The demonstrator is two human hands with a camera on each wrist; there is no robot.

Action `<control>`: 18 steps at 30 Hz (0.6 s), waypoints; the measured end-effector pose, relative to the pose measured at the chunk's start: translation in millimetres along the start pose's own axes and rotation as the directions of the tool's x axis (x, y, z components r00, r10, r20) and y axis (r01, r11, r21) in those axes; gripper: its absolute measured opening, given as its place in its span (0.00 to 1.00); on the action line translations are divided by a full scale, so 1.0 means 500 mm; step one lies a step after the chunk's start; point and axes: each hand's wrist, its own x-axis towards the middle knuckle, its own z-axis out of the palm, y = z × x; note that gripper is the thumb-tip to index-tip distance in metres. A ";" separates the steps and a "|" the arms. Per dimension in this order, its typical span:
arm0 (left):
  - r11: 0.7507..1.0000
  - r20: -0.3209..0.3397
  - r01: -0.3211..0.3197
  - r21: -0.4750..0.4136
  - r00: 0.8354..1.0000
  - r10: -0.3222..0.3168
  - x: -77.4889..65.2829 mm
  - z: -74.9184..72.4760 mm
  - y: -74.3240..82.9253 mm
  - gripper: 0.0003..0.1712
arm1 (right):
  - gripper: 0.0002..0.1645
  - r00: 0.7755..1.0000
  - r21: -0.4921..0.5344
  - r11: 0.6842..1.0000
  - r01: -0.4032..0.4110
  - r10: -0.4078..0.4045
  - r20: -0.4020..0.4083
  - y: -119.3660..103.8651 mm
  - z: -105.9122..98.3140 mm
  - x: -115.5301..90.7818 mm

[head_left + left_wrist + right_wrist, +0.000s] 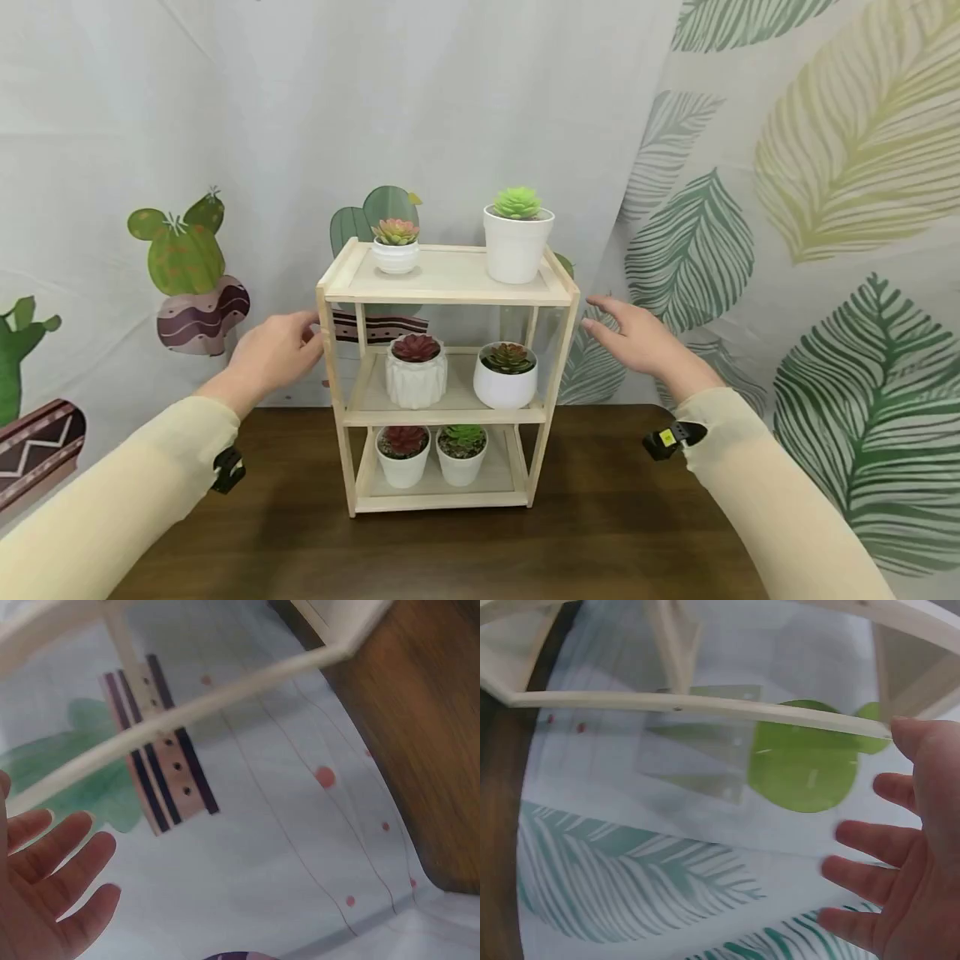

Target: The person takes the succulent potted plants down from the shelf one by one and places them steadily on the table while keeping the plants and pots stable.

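A three-tier pale wooden shelf (450, 297) stands upright between my two hands. My left hand (273, 354) is at its left front post, fingers relaxed; in the left wrist view the fingers spread beside the post (247, 688). My right hand (637, 337) is at the right side, near the top corner, with fingers extended. In the right wrist view, the thumb is right at the post (772, 712) and the other fingers are spread. On the top tier sit a small white pot with a pink-green succulent (396, 246) and a taller white pot with a bright green succulent (518, 242).
The middle tier bears a ribbed white pot (416, 379) and a rounded white pot (506, 383), both with succulents. Two small potted succulents, one red (403, 458) and one green (462, 458), sit on the bottom tier. Beneath is a dark wooden table (600, 517); a printed curtain (487, 100) hangs behind.
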 end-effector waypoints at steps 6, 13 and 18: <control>0.973 -0.112 -0.034 -0.230 0.994 0.008 -0.024 0.000 0.032 0.26 | 0.33 0.999 0.073 0.997 -0.008 0.012 -0.050 -0.005 -0.035 -0.049; 0.846 -0.253 -0.102 -0.523 0.967 -0.041 -0.064 -0.008 0.094 0.32 | 0.23 0.988 0.200 0.978 0.059 -0.028 -0.152 -0.031 -0.069 -0.077; 0.813 -0.340 -0.141 -0.565 0.938 -0.074 -0.081 0.002 0.120 0.30 | 0.18 0.970 0.214 0.968 0.133 -0.083 -0.230 -0.057 -0.090 -0.058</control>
